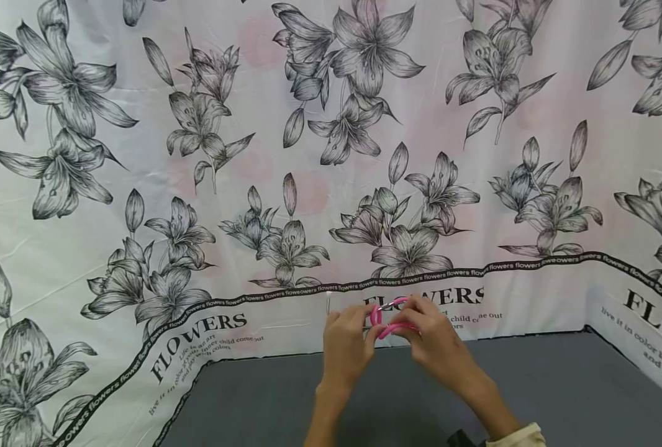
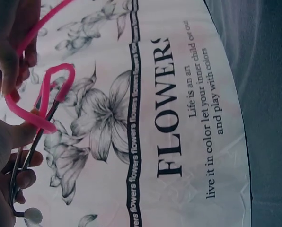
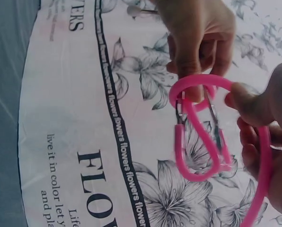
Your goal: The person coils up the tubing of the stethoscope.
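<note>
A stethoscope with pink tubing (image 1: 398,327) is held up between both hands, in front of the printed cloth. My left hand (image 1: 344,344) grips its metal ear tubes (image 2: 34,146); a pale round ear tip (image 2: 33,215) pokes out beneath that hand in the left wrist view. With thumb and fingers, my right hand (image 1: 439,341) pinches the pink tubing. In the right wrist view the tubing (image 3: 195,176) is looped and wraps around the metal tubes close to the left fingertips. I cannot see a chest piece.
Behind the hands hangs a white cloth (image 1: 308,323) printed with grey lilies and lettering. A dark grey surface (image 1: 253,397) lies below. A small dark object (image 1: 461,438) is beside the right wrist, near a cream sleeve (image 1: 518,436).
</note>
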The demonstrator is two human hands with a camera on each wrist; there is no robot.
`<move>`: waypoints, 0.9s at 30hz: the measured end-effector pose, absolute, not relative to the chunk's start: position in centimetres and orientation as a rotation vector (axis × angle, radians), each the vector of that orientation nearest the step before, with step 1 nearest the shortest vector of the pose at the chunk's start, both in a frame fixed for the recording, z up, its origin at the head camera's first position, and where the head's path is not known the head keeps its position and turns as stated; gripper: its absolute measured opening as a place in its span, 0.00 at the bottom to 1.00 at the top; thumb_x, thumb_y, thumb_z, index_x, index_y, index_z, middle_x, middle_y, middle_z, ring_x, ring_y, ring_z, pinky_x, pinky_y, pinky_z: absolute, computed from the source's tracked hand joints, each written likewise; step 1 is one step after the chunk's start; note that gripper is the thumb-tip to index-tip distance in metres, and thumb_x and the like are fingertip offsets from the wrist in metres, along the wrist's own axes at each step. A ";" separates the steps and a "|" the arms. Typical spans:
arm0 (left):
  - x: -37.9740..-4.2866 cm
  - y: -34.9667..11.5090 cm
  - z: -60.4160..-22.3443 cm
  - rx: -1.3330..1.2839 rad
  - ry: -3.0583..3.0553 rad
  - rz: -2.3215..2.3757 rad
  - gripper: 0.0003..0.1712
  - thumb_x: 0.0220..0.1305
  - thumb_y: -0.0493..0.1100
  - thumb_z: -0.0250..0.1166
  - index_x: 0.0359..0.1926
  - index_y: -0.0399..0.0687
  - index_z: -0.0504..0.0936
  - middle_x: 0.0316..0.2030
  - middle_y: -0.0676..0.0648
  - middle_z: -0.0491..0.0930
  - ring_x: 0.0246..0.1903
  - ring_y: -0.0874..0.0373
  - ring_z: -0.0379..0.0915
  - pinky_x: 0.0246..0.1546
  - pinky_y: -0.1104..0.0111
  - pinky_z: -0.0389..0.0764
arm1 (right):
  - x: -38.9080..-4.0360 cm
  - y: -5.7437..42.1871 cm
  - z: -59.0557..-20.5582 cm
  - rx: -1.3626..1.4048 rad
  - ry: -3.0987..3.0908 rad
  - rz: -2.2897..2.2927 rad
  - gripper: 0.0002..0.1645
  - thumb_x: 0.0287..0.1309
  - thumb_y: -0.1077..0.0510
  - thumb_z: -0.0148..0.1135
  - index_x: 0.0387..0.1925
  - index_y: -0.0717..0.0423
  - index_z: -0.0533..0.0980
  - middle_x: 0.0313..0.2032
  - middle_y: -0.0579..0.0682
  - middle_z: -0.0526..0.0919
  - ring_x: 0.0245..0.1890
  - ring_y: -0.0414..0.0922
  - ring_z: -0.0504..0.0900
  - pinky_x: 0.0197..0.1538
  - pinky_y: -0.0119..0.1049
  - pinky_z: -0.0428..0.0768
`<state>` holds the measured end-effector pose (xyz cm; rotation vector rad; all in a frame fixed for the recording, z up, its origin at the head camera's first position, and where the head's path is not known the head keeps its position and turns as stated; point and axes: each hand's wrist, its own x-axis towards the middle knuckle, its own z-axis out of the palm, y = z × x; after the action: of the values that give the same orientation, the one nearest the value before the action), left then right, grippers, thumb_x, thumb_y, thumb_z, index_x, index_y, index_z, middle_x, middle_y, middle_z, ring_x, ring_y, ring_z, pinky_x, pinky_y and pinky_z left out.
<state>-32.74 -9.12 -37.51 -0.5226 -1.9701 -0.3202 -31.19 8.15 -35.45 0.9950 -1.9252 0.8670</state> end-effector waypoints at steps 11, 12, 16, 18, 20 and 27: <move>-31.7 -7.8 -37.3 -0.613 -2.039 -0.267 0.20 0.56 0.48 0.65 0.50 0.51 0.80 0.33 0.55 0.78 0.32 0.63 0.73 0.36 0.69 0.66 | -32.2 9.0 -35.5 0.760 -1.895 0.758 0.07 0.41 0.64 0.71 0.27 0.54 0.80 0.35 0.48 0.80 0.40 0.46 0.74 0.45 0.43 0.69; -31.7 -7.7 -37.3 -0.623 -2.045 -0.255 0.19 0.57 0.48 0.64 0.50 0.51 0.79 0.33 0.55 0.78 0.33 0.63 0.73 0.37 0.69 0.66 | -32.2 9.1 -35.5 0.743 -1.896 0.752 0.07 0.42 0.63 0.71 0.27 0.54 0.81 0.32 0.47 0.80 0.37 0.45 0.73 0.42 0.42 0.69; -31.6 -7.6 -37.3 -0.676 -2.065 -0.234 0.17 0.65 0.46 0.55 0.52 0.49 0.78 0.33 0.56 0.76 0.35 0.63 0.72 0.40 0.69 0.66 | -32.2 9.2 -35.5 0.674 -1.883 0.724 0.07 0.41 0.62 0.71 0.27 0.55 0.81 0.27 0.45 0.78 0.29 0.42 0.69 0.34 0.36 0.65; -31.6 -7.5 -37.3 -0.698 -2.073 -0.238 0.17 0.67 0.46 0.51 0.53 0.48 0.77 0.34 0.56 0.76 0.35 0.63 0.71 0.41 0.70 0.65 | -32.1 9.4 -35.4 0.654 -1.877 0.722 0.07 0.41 0.62 0.71 0.27 0.56 0.81 0.26 0.45 0.78 0.27 0.42 0.67 0.32 0.35 0.63; -31.5 -7.6 -37.2 -0.716 -2.083 -0.242 0.18 0.69 0.46 0.49 0.53 0.47 0.77 0.35 0.56 0.76 0.35 0.64 0.70 0.41 0.70 0.65 | -32.1 9.5 -35.4 0.643 -1.881 0.718 0.07 0.42 0.62 0.71 0.27 0.56 0.81 0.26 0.44 0.78 0.27 0.40 0.67 0.31 0.34 0.63; -31.4 -7.9 -37.0 -0.799 -2.099 -0.221 0.19 0.68 0.48 0.49 0.53 0.47 0.78 0.35 0.57 0.74 0.33 0.65 0.68 0.43 0.71 0.65 | -31.9 10.0 -35.1 0.672 -1.916 0.760 0.07 0.43 0.63 0.70 0.29 0.55 0.81 0.25 0.42 0.78 0.24 0.36 0.66 0.28 0.31 0.65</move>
<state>-31.37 -7.88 -37.01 -0.7993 -2.0992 -0.2213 -31.90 10.00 -35.12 0.6718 -1.9163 0.7595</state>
